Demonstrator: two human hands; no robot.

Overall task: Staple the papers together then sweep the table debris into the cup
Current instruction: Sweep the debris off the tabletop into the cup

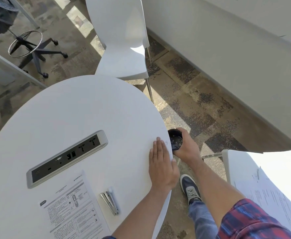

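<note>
Left hand [162, 167] flat, fingers together, on round white desk [82, 107] rim; small dark cup [175, 141] just beyond edge, gripped by right hand [187, 147].

Bright daylight floods the round white table [82, 107], washing out the white plastic chair [120, 40]; wide-angle distortion bends the edges, and detail stays slightly soft.

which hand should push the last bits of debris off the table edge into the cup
The left hand. It lies flat on the table right at the rim, beside the dark cup. The right hand is wrapped around the cup, holding it just off the edge, so it is occupied.
</note>
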